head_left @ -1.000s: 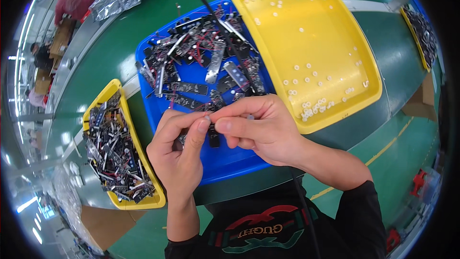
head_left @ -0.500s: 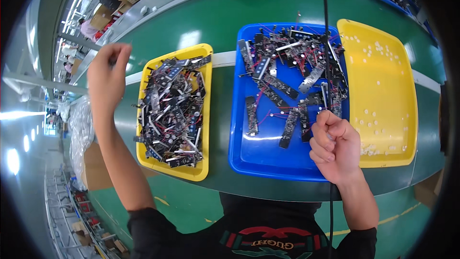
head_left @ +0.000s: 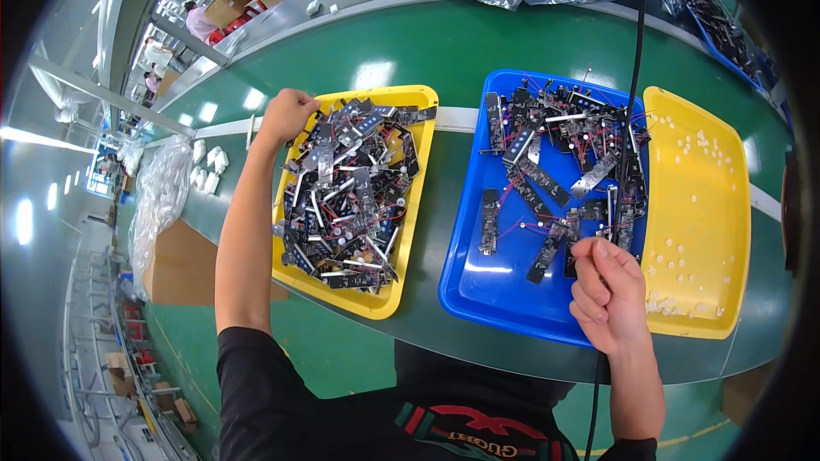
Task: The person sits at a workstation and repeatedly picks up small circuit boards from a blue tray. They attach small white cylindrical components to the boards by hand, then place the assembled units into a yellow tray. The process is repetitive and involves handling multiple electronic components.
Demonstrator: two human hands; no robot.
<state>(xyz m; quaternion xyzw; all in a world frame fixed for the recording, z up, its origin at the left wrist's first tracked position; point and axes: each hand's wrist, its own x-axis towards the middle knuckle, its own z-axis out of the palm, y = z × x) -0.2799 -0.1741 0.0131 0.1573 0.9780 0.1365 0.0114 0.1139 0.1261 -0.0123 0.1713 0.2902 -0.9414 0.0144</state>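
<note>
Left of the blue tray (head_left: 478, 290), my left arm (head_left: 242, 248) reaches to a yellow tray (head_left: 389, 300), left hand (head_left: 286, 117) bent at its far-left corner. My right hand (head_left: 611, 303) curls over the blue tray's near-right corner. Circuit boards (head_left: 489, 224) lie in both trays. Whether my bent fingers (head_left: 589, 292) grip anything, I cannot tell.

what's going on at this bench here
The person's left hand is at the far left corner of the left yellow tray, which is heaped with circuit boards. The right hand, fingers curled, is over the blue tray, where more boards lie. Whether either hand holds anything is unclear. The right yellow tray has small white pieces scattered in it.
</note>
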